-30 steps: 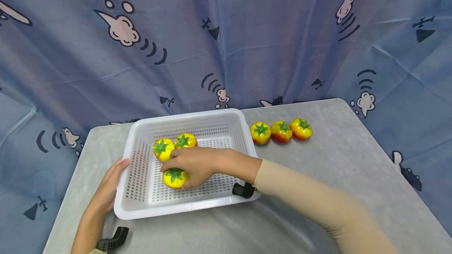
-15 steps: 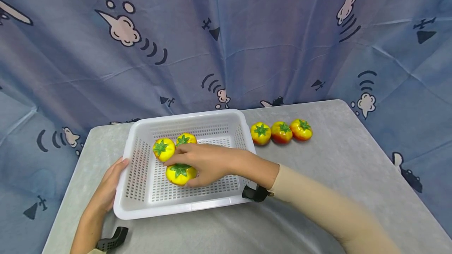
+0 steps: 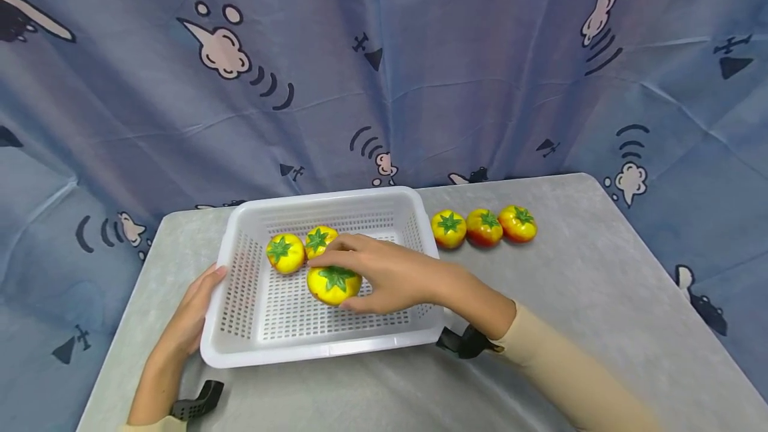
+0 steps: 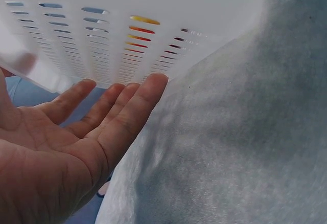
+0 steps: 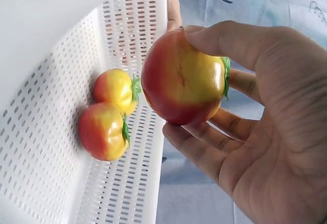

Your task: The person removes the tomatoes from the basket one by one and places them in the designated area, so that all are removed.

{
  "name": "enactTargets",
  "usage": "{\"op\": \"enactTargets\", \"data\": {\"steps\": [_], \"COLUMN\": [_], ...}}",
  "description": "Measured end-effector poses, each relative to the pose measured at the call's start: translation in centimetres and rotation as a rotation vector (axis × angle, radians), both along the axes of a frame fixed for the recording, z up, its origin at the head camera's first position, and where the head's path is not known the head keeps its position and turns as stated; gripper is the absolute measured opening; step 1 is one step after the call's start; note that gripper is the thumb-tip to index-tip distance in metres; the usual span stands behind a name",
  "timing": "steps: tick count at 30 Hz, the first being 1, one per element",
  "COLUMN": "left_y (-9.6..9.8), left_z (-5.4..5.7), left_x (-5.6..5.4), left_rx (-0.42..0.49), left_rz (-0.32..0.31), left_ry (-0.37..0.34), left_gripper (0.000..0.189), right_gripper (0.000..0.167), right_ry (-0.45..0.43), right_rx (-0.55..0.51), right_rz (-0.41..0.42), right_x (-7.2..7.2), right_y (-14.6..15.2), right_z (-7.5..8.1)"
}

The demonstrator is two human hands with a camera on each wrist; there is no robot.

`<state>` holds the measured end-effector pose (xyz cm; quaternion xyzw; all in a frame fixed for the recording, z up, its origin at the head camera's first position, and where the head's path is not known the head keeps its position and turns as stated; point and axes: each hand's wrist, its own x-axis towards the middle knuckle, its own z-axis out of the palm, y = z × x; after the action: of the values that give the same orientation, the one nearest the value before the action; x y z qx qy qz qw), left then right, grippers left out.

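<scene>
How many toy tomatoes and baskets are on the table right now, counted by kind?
Toy tomatoes: 6. Two lie in the basket, one is held in the right hand, three sit in a row beside the basket.
White perforated basket: 1.
Total: 7 things.

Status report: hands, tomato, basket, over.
Right hand grips tomato above basket. Left hand flat against basket's side. Nothing in the way.

yellow-red tomato (image 3: 333, 285), held above basket (image 3: 240, 285)
</scene>
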<state>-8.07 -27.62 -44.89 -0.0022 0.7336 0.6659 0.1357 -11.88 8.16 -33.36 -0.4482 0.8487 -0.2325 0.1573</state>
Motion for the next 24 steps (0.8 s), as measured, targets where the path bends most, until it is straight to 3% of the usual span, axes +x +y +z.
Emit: {"op": "enactTargets", "data": {"steps": [24], "left_y": [0.3], "left_z": [0.2], "left_x": [0.0], "left_rx": [-0.018], "left_rz": [0.007], "left_ry": [-0.017], "left_gripper": [0.070], "right_gripper": [0.072], "right_ry": [0.027], "right_rx": [-0.139], "right_rz": [-0.207], "right_x": [1.3], "right_y": [4.3], "right_z": [0.5]}}
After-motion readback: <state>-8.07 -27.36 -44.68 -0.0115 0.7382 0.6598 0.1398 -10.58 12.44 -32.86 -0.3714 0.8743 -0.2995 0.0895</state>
